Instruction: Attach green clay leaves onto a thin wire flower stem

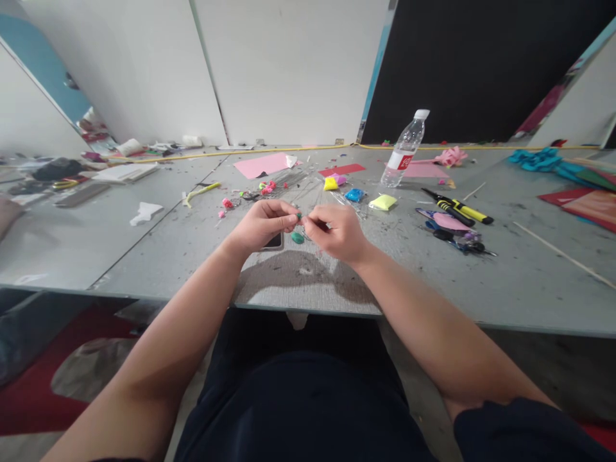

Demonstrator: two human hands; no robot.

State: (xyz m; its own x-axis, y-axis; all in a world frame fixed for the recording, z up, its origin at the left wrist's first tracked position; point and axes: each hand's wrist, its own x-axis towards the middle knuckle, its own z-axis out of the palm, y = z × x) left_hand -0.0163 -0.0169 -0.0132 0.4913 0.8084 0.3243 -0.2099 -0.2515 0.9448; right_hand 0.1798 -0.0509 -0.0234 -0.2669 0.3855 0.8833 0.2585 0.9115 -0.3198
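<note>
My left hand (262, 226) pinches a small green piece of modelling clay (299, 216) between thumb and fingertips. Right beside it, my right hand (339, 232) is closed, its fingertips nearly meeting the green piece; what they grip is too small to make out. A larger green lump of clay (297, 238) shows just below, between the two hands. Partly covered by my left hand, a dark-screened phone (275, 242) lies on the table.
Yellow (330, 183), blue (355, 194) and lime (383, 203) clay packets lie beyond my hands. A water bottle (403, 154) stands behind them. Yellow-handled pliers (457, 208) and scissors (457, 240) lie to the right. Pink clay bits (267, 187) and thin wires (308, 183) are scattered ahead.
</note>
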